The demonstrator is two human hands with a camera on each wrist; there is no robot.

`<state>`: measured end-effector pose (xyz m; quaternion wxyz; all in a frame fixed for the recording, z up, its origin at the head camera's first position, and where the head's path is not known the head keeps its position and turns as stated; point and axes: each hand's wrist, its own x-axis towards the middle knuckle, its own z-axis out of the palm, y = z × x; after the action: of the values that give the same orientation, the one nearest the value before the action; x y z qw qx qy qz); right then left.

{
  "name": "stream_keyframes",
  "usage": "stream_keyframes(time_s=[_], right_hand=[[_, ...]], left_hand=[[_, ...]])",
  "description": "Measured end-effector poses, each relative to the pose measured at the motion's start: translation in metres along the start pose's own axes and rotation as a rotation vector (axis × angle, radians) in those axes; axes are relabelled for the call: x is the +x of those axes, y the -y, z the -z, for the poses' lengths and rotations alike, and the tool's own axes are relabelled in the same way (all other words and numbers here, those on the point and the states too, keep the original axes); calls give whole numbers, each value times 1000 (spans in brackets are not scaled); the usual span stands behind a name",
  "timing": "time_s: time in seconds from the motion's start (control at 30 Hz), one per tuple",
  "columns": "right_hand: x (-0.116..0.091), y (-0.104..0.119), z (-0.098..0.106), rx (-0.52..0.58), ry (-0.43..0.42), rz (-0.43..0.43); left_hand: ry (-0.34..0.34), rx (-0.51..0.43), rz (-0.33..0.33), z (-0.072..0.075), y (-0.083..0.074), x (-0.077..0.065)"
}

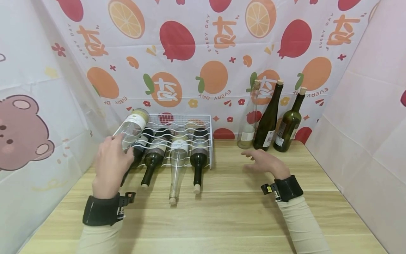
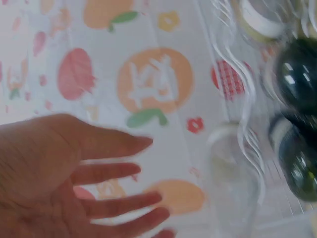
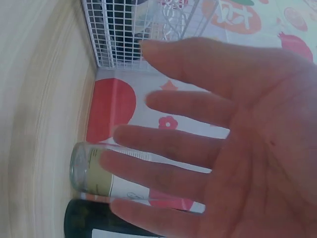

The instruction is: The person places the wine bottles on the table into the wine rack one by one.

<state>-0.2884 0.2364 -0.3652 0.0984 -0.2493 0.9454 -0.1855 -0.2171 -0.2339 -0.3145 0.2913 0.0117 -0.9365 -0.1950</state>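
Observation:
My left hand (image 1: 111,162) is over the left end of a white wire rack (image 1: 210,141), close to a clear glass bottle (image 1: 134,121) with a white label that lies on the rack's upper tier. In the left wrist view its fingers (image 2: 124,204) are extended and spread, with nothing between them and the clear bottle off to the right. My right hand (image 1: 266,163) hovers above the table, fingers loosely spread and holding nothing. Behind it stand a corked clear bottle (image 1: 246,130), a tall dark green bottle (image 1: 269,120) and a shorter green bottle (image 1: 288,128).
On the rack's lower tier lie several bottles, necks toward me, including a clear one (image 1: 178,165) and a dark one (image 1: 199,162) with cork stoppers. The wooden table (image 1: 222,218) meets fruit-printed cloth (image 1: 203,42) at the back and cloth walls on both sides.

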Motion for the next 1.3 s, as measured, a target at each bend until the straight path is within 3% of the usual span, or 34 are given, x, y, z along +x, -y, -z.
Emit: stream_keyframes(time_s=[0.13, 0.23, 0.43, 0.57, 0.77, 1.03, 1.3], right_hand=[[3, -5, 1, -20, -100, 3], [6, -10, 2, -38, -180, -10], [12, -21, 2, 10, -281, -109], [23, -28, 1, 39, -355, -156], [49, -42, -4, 83, -406, -224], [75, -56, -20, 181, -303, -393], [93, -63, -31, 294, -344, -433]], left_hand=[[233, -54, -68, 6, -19, -1], [393, -113, -146, 2, -32, -2], [572, -213, -406, -15, -51, -8], [687, -230, -452, -23, -59, -12], [756, -233, -473, -32, -63, -15], [799, -216, -458, -37, -67, -18], [821, -180, -438, -37, -68, -18]])
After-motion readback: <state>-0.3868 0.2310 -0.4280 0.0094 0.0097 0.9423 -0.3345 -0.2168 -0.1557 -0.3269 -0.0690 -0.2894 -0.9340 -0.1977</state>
